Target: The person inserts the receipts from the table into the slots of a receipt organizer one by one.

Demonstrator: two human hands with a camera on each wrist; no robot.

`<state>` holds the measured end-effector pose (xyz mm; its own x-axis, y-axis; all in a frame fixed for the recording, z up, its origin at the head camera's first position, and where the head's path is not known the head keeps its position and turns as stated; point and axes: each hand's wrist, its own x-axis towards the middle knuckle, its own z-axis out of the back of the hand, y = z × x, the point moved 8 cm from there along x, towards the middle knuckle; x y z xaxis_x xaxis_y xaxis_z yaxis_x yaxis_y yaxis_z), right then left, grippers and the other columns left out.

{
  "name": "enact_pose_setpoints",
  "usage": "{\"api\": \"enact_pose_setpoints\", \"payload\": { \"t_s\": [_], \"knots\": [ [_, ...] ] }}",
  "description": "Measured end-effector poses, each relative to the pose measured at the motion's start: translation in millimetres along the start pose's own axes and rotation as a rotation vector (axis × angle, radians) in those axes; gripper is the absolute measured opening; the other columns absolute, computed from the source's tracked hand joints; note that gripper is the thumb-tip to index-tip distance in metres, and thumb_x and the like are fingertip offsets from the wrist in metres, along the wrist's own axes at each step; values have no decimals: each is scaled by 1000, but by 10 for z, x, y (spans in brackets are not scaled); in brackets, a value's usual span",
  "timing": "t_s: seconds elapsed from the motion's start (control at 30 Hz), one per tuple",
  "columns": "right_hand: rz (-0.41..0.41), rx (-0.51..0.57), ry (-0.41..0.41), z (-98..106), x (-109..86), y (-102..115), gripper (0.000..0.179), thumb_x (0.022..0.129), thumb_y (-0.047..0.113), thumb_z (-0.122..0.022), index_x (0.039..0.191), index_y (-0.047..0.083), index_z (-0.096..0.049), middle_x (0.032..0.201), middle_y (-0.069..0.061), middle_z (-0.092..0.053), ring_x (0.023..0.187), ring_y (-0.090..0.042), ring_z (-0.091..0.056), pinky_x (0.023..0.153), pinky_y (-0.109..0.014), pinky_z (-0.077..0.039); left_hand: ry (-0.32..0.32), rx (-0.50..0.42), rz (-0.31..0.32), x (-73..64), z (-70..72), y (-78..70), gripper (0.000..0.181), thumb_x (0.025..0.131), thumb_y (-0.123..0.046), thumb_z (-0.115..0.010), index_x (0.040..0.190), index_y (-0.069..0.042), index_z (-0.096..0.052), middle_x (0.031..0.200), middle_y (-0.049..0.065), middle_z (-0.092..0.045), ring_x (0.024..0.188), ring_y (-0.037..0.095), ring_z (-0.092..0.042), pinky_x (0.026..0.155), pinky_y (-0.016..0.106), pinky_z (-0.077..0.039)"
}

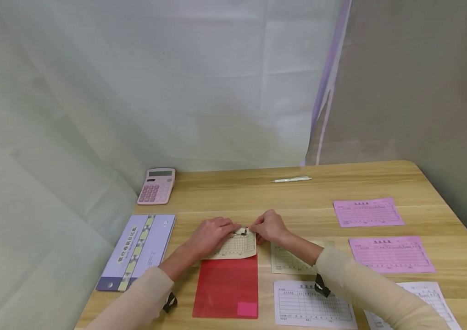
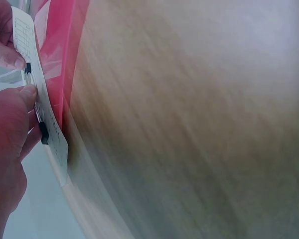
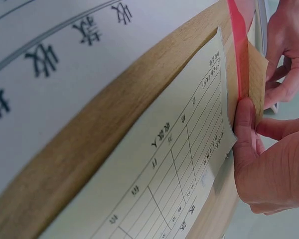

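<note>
A red clip folder (image 1: 225,286) lies on the wooden table with a pale yellow printed form (image 1: 237,248) over its upper part. At the top of the form sits a metal clip (image 1: 241,232) with black ends. My left hand (image 1: 213,236) pinches this clip; its thumb is on the metal bar in the left wrist view. With thumb and finger, my right hand (image 1: 272,227) pinches the form's upper right corner beside the folder's red edge (image 3: 240,64). The form's lower edge lifts slightly off the red cover.
Right of the folder lie another yellow form (image 1: 289,259), partly under the right forearm, and a white form (image 1: 299,302). Two pink forms (image 1: 369,213) and a further white sheet (image 1: 427,298) lie farther right. A blue-purple account book (image 1: 147,247), pink calculator (image 1: 157,185) and pen (image 1: 291,179) are also there.
</note>
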<state>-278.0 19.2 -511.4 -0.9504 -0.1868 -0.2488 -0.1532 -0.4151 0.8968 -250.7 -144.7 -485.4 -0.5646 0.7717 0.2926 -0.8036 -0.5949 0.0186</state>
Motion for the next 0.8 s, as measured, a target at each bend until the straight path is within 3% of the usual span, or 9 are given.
{"api": "enact_pose_setpoints", "payload": {
  "t_s": [0.27,0.5,0.67,0.8],
  "knots": [
    [3,3,0,-6,-14,-6,10,96,1,-76,89,-4,-80,72,-11,-74,58,-20,-72,54,-31,-61,10,-14,24,-10,-15,9,28,101,-17,-75,129,-16,-77,114,1,-76,106,20,-73,88,39,-62],
    [6,5,51,6,-15,13,9,96,1,-75,91,-5,-80,74,-11,-74,58,-19,-71,57,-31,-61,1,-100,39,-7,-3,62,29,100,-18,-76,129,-16,-77,115,0,-77,107,19,-74,91,40,-61],
    [65,-61,100,84,6,108,8,95,-2,-74,90,-6,-79,72,-14,-74,60,-24,-74,58,-32,-62,36,-165,68,12,-7,122,30,101,-21,-76,131,-18,-77,115,-3,-77,107,15,-73,92,39,-60],
    [142,-177,83,232,4,208,6,94,-1,-76,92,-4,-80,75,-11,-76,65,-25,-75,59,-31,-61,76,-205,109,10,-27,166,32,101,-23,-76,132,-20,-77,117,-5,-77,108,14,-72,94,39,-59]
  ]
}}
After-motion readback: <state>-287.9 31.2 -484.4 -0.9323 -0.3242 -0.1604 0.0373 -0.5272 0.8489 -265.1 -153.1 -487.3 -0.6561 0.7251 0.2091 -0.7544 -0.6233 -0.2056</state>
